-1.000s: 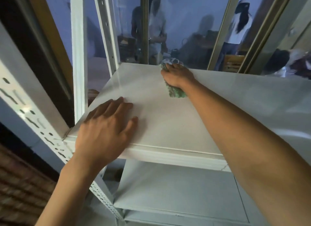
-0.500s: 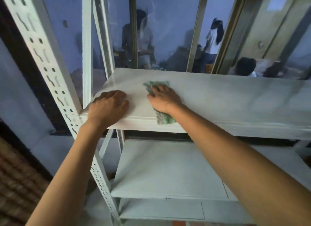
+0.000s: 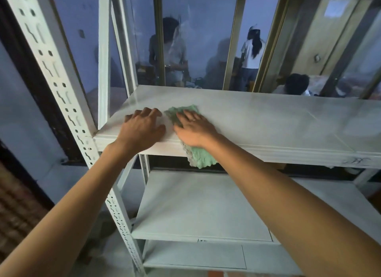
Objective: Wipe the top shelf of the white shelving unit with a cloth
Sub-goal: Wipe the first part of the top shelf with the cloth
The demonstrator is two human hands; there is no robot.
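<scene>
The white top shelf [image 3: 268, 120] of the shelving unit runs across the middle of the view. A green cloth [image 3: 183, 111] lies on its front left part, and one end hangs over the front edge. My right hand [image 3: 193, 128] presses flat on the cloth with straight fingers. My left hand [image 3: 142, 126] rests palm down on the bare shelf just left of the cloth, near the front left corner, with its fingertips bent slightly.
A perforated white upright post [image 3: 61, 87] stands at the front left corner. Lower white shelves [image 3: 195, 206] sit beneath. Behind the unit is a glass partition [image 3: 202, 39] with gold frames, and people are visible beyond it. Brick wall [image 3: 14, 210] is at lower left.
My right hand has dragged the cloth from the back of the shelf toward the front edge, where it now hangs over. The view has pulled back; my left hand stays near the front left corner.
</scene>
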